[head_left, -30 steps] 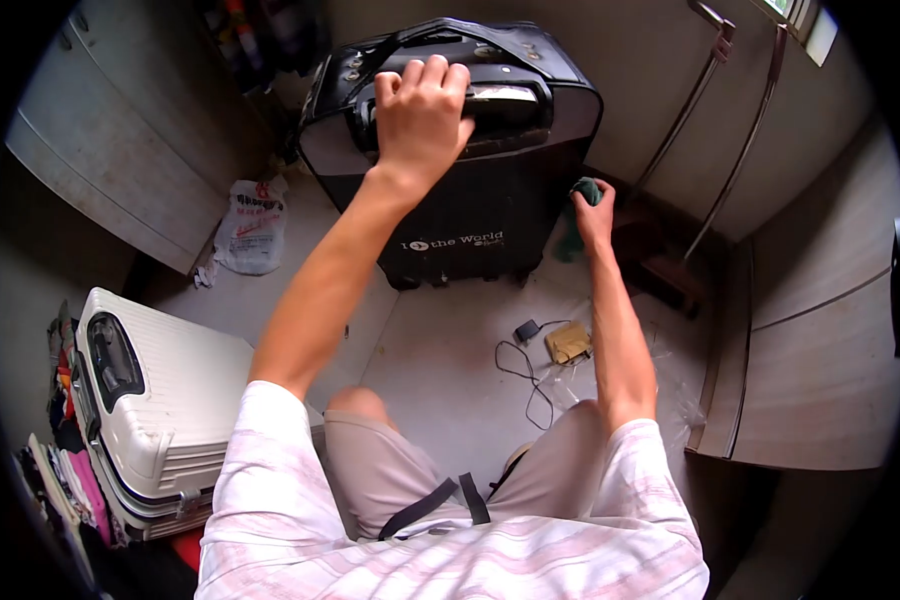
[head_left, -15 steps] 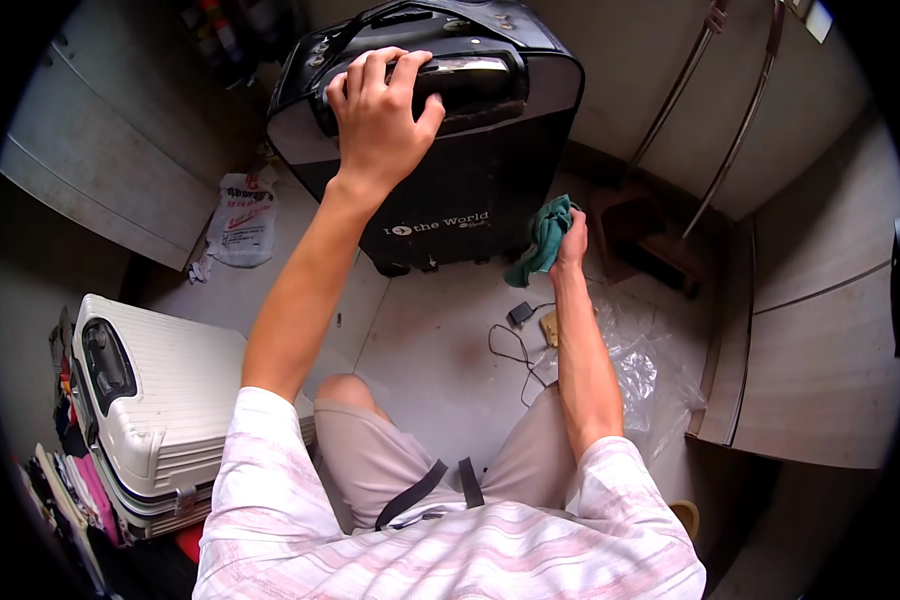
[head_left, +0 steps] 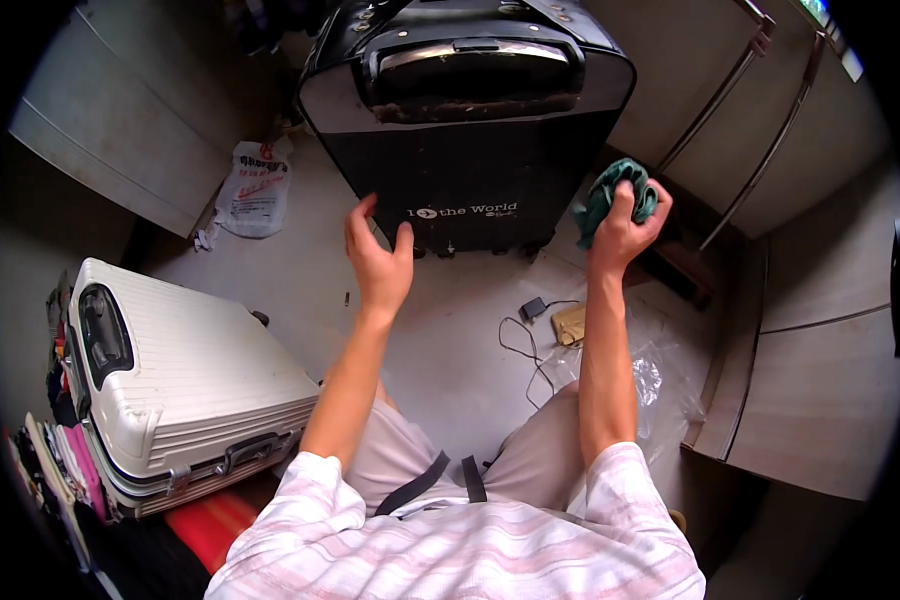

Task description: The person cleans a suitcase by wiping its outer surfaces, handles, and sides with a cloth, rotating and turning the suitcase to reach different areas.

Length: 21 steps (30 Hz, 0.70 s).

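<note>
A black suitcase [head_left: 450,165] with a grey band and white lettering stands upright on the floor in front of me. Its top handle [head_left: 475,60] has a shiny face with worn brown patches along the lower edge. Near the suitcase's lower left side is my left hand [head_left: 378,262], fingers apart and holding nothing. On the other side, my right hand [head_left: 625,225] grips a bunched green cloth [head_left: 610,195], to the right of the suitcase.
A white ribbed suitcase [head_left: 190,365] lies at left beside folded clothes [head_left: 60,455]. A printed plastic bag [head_left: 255,190] rests by the left cabinet. An adapter [head_left: 533,309] with its cord, a yellowish block [head_left: 568,325] and clear plastic [head_left: 660,375] lie at right, below long-handled tools [head_left: 770,150].
My left hand has left the suitcase's top handle and come down toward me. My right hand has moved slightly up and right with the cloth. The view has shifted.
</note>
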Motion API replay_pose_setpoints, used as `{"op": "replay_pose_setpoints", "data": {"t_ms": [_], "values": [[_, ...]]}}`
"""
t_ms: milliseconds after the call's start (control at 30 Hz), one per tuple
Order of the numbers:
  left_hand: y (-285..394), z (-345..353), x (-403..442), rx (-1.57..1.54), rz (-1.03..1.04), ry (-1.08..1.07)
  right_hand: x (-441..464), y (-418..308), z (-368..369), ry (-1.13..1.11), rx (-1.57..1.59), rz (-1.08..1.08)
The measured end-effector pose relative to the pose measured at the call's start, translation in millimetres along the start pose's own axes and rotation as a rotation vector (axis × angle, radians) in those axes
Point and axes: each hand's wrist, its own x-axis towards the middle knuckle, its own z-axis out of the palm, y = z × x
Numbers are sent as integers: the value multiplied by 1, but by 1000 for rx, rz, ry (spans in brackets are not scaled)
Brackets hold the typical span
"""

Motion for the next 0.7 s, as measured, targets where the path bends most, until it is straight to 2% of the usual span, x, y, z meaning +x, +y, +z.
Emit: {"op": "replay_pose_setpoints", "data": {"t_ms": [133, 200, 300, 367, 400, 433, 567, 667, 700], "values": [[4, -8, -9, 15, -99, -18, 41, -58, 49, -24, -69, -527], [15, -13, -7, -18, -124, -34, 53, -76, 76, -11, -193, -580], [26, -19, -7, -112, -115, -42, 43, -46, 103, -75, -243, -698], [26, -26, -9, -110, -114, -2, 4, -25, 88, -189, -327, -662], [23, -31, -9, -122, -116, -2, -21, -18, 77, -351, -369, -559], [18, -37, -10, -128, -141, 14, -64, 4, 52, -526, -340, -352], [-1, -48, -2, -129, -171, 54, -17, -43, 49, -262, -269, -593], [0, -50, 1, -126, -196, 40, 27, -80, 80, -76, -246, -671], [3, -49, 0, -144, -205, 27, 32, -76, 91, -96, -251, -665]]}}
